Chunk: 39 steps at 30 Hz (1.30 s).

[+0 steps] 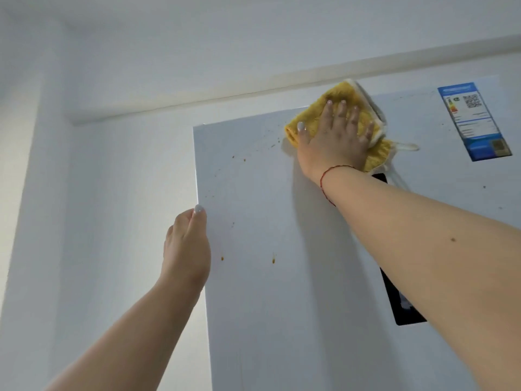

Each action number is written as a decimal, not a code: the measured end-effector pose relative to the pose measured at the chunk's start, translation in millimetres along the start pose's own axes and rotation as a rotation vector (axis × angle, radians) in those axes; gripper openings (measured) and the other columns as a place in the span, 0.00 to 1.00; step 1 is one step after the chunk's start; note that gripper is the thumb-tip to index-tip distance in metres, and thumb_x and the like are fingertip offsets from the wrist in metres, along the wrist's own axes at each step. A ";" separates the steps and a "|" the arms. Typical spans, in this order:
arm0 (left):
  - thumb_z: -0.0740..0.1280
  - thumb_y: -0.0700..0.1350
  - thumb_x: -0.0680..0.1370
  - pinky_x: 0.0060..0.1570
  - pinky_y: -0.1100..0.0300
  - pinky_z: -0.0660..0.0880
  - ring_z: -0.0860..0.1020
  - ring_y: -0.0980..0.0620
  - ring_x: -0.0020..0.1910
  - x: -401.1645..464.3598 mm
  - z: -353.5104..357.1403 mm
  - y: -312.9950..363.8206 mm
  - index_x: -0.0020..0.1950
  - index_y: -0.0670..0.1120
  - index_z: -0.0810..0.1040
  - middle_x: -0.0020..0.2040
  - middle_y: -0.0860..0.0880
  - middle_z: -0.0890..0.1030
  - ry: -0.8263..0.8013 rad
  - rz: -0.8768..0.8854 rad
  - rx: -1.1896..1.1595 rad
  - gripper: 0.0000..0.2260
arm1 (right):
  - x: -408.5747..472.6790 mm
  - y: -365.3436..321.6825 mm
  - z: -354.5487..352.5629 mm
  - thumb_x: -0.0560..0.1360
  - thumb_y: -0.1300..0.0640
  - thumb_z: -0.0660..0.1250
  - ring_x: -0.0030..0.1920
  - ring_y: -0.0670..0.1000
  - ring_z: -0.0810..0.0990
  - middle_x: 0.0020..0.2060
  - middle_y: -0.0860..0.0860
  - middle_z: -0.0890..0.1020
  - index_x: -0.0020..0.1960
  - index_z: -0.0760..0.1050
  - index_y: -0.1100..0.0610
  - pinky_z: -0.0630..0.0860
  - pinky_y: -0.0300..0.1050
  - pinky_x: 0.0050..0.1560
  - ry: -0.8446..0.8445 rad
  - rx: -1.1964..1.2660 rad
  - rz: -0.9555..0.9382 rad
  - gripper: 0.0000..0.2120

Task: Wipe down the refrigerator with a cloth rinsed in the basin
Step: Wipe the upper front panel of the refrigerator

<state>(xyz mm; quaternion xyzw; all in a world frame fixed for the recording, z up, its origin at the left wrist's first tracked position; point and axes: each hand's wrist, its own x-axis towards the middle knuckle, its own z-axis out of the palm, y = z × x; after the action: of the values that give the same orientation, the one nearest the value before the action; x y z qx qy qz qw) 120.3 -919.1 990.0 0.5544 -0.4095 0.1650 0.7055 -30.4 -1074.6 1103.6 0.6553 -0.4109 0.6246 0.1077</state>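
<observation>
Right hand (334, 136) presses flat a folded yellow cloth (349, 119) on the speckled white refrigerator (282, 221); left hand (187, 246) grips its edge.

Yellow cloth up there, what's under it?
The yellow cloth lies flat on the white refrigerator door, pressed by the right hand. Any orange spots beneath it are hidden.

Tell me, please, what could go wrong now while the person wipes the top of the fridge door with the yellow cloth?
1. Orange-brown spots lie lower on the refrigerator door, away from the yellow cloth; they may be missed.
2. The cloth already looks soiled under the right hand, so it may smear.
3. The energy label is close; wet wiping could lift it.
</observation>
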 end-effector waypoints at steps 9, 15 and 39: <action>0.48 0.59 0.82 0.55 0.54 0.68 0.72 0.53 0.56 7.6 -12.6 -15.4 0.60 0.52 0.72 0.55 0.54 0.74 -0.055 -0.030 -0.015 0.18 | -31.2 -96.8 13.5 0.78 0.37 0.41 0.76 0.53 0.37 0.77 0.48 0.41 0.78 0.38 0.51 0.33 0.60 0.72 -0.049 -0.056 -0.512 0.33; 0.49 0.58 0.82 0.49 0.54 0.67 0.73 0.59 0.47 3.9 -10.4 -11.4 0.51 0.53 0.72 0.47 0.57 0.74 -0.077 -0.056 -0.020 0.16 | -62.4 -56.5 14.2 0.78 0.35 0.43 0.76 0.49 0.37 0.77 0.45 0.43 0.78 0.40 0.46 0.34 0.56 0.74 -0.077 -0.107 -0.797 0.32; 0.49 0.60 0.81 0.49 0.54 0.67 0.73 0.57 0.46 -4.7 -31.4 -7.9 0.57 0.52 0.72 0.49 0.55 0.75 -0.031 -0.111 -0.043 0.18 | -123.3 -67.6 31.0 0.77 0.35 0.43 0.76 0.55 0.36 0.78 0.47 0.44 0.78 0.41 0.45 0.35 0.66 0.71 -0.113 -0.131 -0.774 0.33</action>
<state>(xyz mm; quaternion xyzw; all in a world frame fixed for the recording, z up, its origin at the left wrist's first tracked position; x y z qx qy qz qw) 135.2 -891.9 979.7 0.5634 -0.3924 0.1082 0.7190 52.2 -1001.9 1010.8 0.7867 -0.1779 0.4733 0.3540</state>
